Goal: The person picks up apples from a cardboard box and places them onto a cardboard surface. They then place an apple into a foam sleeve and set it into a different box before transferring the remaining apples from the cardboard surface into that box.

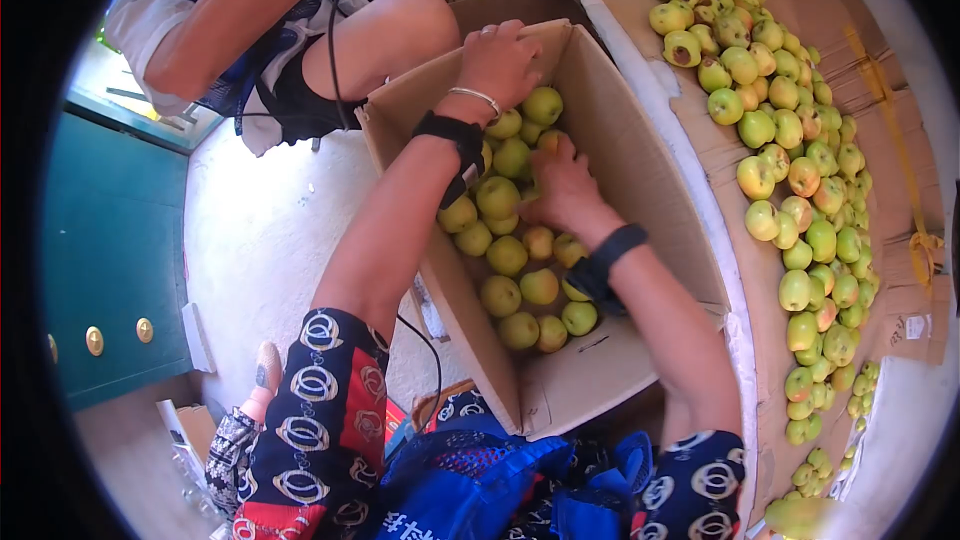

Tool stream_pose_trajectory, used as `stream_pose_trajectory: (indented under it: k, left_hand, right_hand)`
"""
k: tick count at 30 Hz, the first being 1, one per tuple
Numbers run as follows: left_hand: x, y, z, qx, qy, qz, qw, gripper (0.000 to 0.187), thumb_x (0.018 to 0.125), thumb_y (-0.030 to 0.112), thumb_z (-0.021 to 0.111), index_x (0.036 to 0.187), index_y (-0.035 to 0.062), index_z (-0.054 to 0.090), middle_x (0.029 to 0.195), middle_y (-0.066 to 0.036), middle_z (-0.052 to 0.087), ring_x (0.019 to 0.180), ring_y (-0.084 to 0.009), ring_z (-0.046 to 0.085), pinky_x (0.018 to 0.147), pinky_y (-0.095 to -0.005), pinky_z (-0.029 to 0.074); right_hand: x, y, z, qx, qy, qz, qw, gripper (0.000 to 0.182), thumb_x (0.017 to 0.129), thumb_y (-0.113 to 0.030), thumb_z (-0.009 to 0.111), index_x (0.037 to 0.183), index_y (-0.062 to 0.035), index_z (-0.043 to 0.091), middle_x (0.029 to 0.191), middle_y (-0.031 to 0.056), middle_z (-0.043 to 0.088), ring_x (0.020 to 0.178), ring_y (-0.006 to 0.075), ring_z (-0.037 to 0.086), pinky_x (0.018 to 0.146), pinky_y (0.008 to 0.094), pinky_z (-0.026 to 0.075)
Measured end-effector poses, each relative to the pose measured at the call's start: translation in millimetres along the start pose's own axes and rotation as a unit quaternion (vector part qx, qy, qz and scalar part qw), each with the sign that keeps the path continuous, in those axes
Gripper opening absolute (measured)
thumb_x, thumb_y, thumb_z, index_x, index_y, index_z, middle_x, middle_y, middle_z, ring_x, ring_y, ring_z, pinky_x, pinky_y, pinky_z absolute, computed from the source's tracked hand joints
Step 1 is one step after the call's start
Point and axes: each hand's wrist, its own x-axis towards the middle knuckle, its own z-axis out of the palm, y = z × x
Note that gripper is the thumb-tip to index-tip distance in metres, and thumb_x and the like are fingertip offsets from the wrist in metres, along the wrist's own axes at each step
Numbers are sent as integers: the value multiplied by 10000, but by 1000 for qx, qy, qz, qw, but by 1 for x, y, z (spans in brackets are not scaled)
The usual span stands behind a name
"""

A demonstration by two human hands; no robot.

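A tall open cardboard box [622, 140] stands in front of me with several green-yellow apples [497, 197] lying in its bottom. My left hand [500, 65] is at the far end of the box, its fingers bent over the rim there. Inside the box, my right hand [568, 188] reaches down among the fruit. Its fingers curl around a reddish-yellow apple [549, 141], which they partly hide. Both wrists carry black bands, and a bracelet sits above the left one.
On the right, many apples [785, 125], some with brown spots, lie heaped on flattened cardboard [690, 110]. Another person's bare knee [400, 35] and forearm are beyond the box at the upper left. A teal cabinet [120, 250] stands left. A black cable [425, 335] hangs near my left arm.
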Motion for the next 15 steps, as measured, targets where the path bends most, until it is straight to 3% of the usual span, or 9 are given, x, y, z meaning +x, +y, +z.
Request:
stream_pose_trajectory:
  k: [2,6,8,9,12,15]
  left_hand:
    - [0,0,-3,5,-7,-2,1000,268,674,250,669,926,175,617,1109,-89,528,984,-294,517,828,-411,407]
    - [1,4,-3,-1,-37,-24,999,287,665,265,682,933,183,621,1112,-95,527,994,-292,514,831,-419,405]
    - [0,7,-3,26,18,2,1000,267,624,269,667,877,181,652,1009,-88,559,917,-275,554,742,-414,445]
    - [-1,3,4,31,44,25,998,261,628,263,673,876,185,649,1033,-78,560,928,-277,552,761,-418,444]
    - [2,-7,7,1,7,37,999,325,635,216,696,944,163,609,1118,-89,523,992,-290,523,805,-428,429]
    - [2,3,-3,3,-19,22,1000,339,648,200,695,967,154,589,1161,-98,494,1021,-296,504,815,-427,421]
  right_hand:
    - [17,0,40,-21,16,69,997,744,574,-423,743,1173,-53,502,1352,245,224,1183,508,281,928,484,379]
    - [8,-12,67,-35,96,57,993,738,551,-499,729,1119,-60,559,1392,251,158,1233,534,153,923,578,328]
    - [12,-4,89,3,160,49,986,670,546,-514,718,1027,-58,618,1414,239,120,1252,523,95,902,620,309]
    - [18,-3,100,31,184,61,981,621,542,-514,715,957,-56,657,1428,224,102,1265,507,71,882,643,304]
    - [11,-8,76,56,164,106,979,596,527,-483,725,924,-42,664,1416,226,129,1266,501,72,895,659,279]
    - [12,3,64,63,112,70,989,584,507,-450,731,920,-42,665,1400,229,163,1258,498,96,902,663,270]
